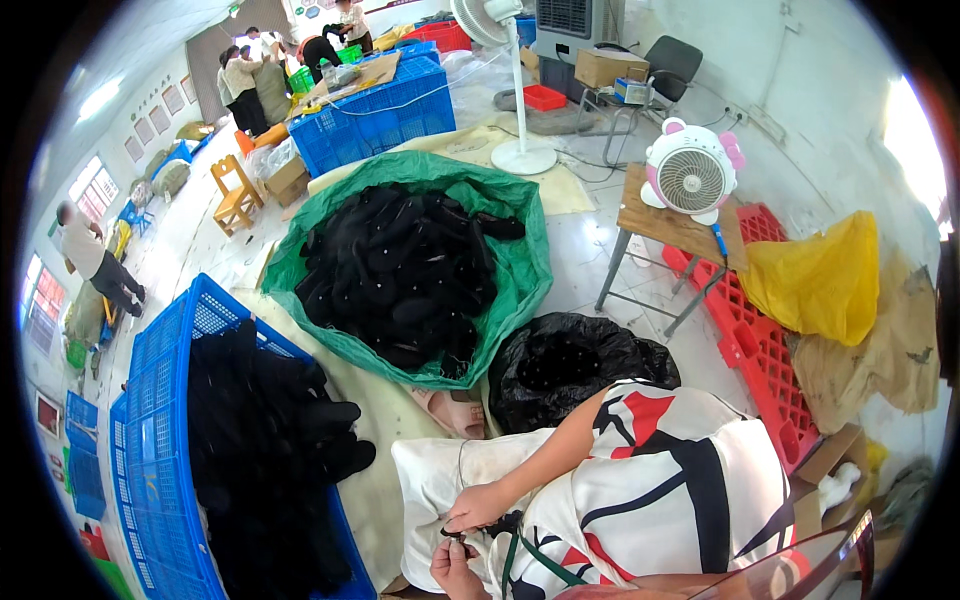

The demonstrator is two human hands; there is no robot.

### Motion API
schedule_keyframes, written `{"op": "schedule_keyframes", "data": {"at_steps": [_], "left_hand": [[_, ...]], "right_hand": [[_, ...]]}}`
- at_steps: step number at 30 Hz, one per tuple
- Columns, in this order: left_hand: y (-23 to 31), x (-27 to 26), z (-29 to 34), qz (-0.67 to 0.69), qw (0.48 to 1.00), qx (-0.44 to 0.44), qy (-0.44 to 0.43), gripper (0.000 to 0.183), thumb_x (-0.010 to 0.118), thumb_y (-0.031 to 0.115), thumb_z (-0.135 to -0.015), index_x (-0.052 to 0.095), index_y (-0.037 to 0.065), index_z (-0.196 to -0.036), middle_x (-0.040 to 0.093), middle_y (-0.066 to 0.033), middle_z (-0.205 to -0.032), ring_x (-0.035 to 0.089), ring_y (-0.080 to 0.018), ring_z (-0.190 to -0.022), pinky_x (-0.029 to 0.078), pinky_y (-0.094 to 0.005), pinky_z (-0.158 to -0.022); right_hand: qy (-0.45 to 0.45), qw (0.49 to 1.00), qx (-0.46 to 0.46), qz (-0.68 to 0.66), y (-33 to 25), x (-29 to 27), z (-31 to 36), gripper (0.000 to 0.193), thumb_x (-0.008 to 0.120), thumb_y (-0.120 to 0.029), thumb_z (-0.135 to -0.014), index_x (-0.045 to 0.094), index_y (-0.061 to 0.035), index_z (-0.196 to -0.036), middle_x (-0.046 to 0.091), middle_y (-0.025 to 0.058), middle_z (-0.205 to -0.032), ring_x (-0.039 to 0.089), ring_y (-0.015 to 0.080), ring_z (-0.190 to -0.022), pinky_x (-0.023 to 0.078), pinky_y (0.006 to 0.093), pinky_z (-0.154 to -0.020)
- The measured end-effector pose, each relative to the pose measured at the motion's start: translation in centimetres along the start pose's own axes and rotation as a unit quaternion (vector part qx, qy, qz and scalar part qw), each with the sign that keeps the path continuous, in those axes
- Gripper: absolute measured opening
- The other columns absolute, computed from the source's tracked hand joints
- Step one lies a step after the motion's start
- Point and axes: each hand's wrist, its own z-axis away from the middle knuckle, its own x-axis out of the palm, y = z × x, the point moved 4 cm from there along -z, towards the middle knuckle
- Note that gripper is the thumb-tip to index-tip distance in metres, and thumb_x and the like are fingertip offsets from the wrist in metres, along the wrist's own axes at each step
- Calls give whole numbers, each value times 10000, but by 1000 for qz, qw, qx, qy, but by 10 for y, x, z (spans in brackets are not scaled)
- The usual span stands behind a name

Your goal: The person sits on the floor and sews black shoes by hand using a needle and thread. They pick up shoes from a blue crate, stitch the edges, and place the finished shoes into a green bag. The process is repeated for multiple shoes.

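Observation:
My right hand (480, 506) is closed, its fingers pinched at a small dark piece (455, 535) over my lap. Just below it, my left hand (455, 568) pinches the same piece from the other side; the fingers hide much of its shape. Black material (507, 522) bunches beside my right wrist. A white cloth (425, 480) lies under the hands, and a dark green strap (512, 560) runs across my patterned clothing. Soft, elongated black pieces with rounded ends (400, 260) fill a green sack (525, 210) in front. More black pieces (265, 430) heap in a blue crate (160, 440) at left.
A black plastic bag (640, 355) holds small dark pieces with pale dots. At right stand a small table (655, 215) with a pink-and-white fan (692, 175) and a red plastic pallet (755, 345). A white standing fan (523, 155) and blue crates (375, 120) stand farther back; people work beyond.

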Motion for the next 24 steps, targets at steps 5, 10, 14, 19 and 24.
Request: {"op": "schedule_keyframes", "data": {"at_steps": [5,10,14,19,24], "left_hand": [[-21,-4,0,175,981,73,52,180,614,169,-950,635,-4,-997,625,-51,-817,571,-127,-737,477,-272,-683],[-1,22,4,123,987,64,83,102,618,92,-938,645,-6,-932,613,-23,-744,561,-86,-678,475,-241,-625],[0,6,18,143,981,70,110,86,655,71,-925,655,-13,-944,612,10,-789,527,-47,-707,437,-206,-650],[10,15,27,154,981,75,90,142,609,122,-967,658,-11,-964,597,11,-751,500,-56,-661,401,-198,-611],[12,14,29,197,971,71,111,124,625,104,-952,662,-14,-960,595,11,-730,494,-49,-638,394,-193,-586]], "right_hand": [[40,981,-149,120,-4,7,-7,450,528,-411,-960,604,-20,-749,627,156,-711,611,363,-681,456,446,-619],[105,966,-183,149,3,-4,12,324,596,-339,-919,599,-35,-807,595,146,-775,601,343,-739,451,438,-626],[115,931,-286,194,-32,8,9,252,618,-279,-897,583,-47,-804,567,119,-771,599,337,-755,474,430,-636],[124,873,-378,281,-53,6,19,199,646,-236,-850,577,-68,-769,545,93,-755,595,292,-713,490,397,-571],[154,821,-444,326,-65,1,24,145,662,-193,-799,580,-79,-767,532,70,-758,577,270,-702,504,376,-577]]}}
